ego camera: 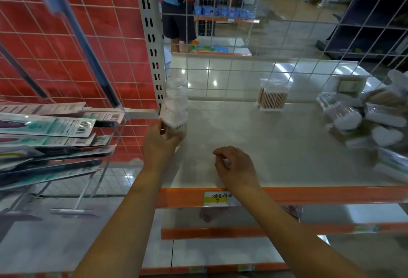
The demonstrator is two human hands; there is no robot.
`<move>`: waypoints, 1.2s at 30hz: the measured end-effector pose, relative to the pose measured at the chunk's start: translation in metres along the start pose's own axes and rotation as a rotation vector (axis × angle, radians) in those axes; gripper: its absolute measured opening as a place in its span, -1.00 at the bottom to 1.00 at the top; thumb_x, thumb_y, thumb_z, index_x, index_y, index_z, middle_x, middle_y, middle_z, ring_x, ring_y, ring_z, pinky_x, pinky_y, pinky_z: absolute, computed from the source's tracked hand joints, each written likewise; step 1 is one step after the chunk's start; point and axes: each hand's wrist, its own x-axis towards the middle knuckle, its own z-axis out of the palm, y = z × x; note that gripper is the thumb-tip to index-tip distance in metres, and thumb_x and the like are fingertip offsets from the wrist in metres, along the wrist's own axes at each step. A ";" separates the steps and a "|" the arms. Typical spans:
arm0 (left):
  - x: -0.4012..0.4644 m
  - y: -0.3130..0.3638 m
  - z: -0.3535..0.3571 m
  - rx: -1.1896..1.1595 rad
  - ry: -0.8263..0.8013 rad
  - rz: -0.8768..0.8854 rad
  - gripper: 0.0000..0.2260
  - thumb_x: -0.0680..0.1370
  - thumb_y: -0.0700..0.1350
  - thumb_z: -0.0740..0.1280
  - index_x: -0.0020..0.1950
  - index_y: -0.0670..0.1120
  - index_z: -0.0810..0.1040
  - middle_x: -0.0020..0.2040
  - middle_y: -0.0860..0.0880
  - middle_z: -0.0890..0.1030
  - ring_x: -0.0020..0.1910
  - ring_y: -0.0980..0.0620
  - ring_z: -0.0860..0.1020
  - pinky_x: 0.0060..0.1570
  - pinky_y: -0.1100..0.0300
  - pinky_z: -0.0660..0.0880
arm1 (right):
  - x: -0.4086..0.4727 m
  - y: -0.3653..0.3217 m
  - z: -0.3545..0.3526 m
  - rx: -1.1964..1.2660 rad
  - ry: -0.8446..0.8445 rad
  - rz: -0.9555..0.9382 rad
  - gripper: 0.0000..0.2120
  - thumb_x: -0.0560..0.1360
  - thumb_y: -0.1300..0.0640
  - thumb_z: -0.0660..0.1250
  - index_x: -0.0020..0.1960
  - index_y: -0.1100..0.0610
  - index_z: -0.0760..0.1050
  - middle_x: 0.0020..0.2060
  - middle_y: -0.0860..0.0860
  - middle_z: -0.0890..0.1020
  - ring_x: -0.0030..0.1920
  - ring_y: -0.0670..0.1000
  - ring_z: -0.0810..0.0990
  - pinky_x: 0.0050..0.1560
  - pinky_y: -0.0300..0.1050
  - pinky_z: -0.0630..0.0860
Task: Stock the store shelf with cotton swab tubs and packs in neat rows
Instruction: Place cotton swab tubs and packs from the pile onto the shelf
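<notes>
While my left hand [162, 138] curls its fingers round the front tub [175, 123] of cotton swabs at the left edge of the shelf [276, 145], I see that tub heading a row of clear tubs [176, 92] running back along the upright post [152, 35] toward the wire grid. My right hand [235, 167] hovers just above the shelf near its orange front rail [309, 196], fingers loosely curled and holding nothing. A lone tub of wooden-stick swabs [273, 96] stands well apart at the back, close to the grid. At the far right lies a jumbled pile of swab packs and tubs [362, 121], blurred. A yellow-and-white price tag [217, 198] sits on the rail beneath my right wrist. Left of the post, carded packs [48, 127] hang on hooks before a red panel.
</notes>
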 end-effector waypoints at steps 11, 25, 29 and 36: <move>0.000 0.003 -0.002 0.014 -0.030 -0.013 -0.58 0.39 -0.15 0.48 0.22 -0.15 0.50 0.05 -0.04 0.55 0.02 -0.03 0.52 -0.27 0.49 0.32 | 0.000 0.002 0.002 0.047 0.072 0.043 -0.78 0.53 0.23 0.20 0.10 0.17 0.57 0.01 0.05 0.62 -0.01 0.03 0.55 0.00 -0.20 0.45; -0.047 0.064 -0.031 0.240 0.058 0.265 -0.53 0.45 -0.17 0.43 0.31 -0.20 0.39 0.20 -0.18 0.48 0.13 -0.04 0.42 0.06 0.24 0.29 | -0.005 -0.003 -0.016 -0.042 0.100 -0.054 -0.68 0.54 0.20 0.18 0.28 0.11 0.45 0.12 0.06 0.55 0.15 0.05 0.47 0.12 -0.15 0.36; -0.059 0.072 -0.010 0.343 -0.043 0.234 -0.45 0.49 -0.05 0.38 0.42 -0.14 0.30 0.34 -0.17 0.37 0.31 -0.16 0.33 0.23 0.05 0.30 | -0.014 0.003 -0.043 -0.119 0.109 -0.108 -0.63 0.56 0.18 0.16 0.36 0.09 0.37 0.25 0.05 0.49 0.25 0.05 0.41 0.20 -0.13 0.32; -0.079 0.103 0.064 0.499 -0.209 0.282 -0.42 0.52 0.05 0.27 0.47 -0.12 0.22 0.41 -0.17 0.30 0.39 -0.17 0.22 0.34 0.02 0.18 | -0.025 0.047 -0.094 -0.315 0.016 -0.059 -0.53 0.60 0.10 0.10 0.49 0.01 0.13 0.46 -0.02 0.24 0.40 0.02 0.23 0.32 -0.14 0.23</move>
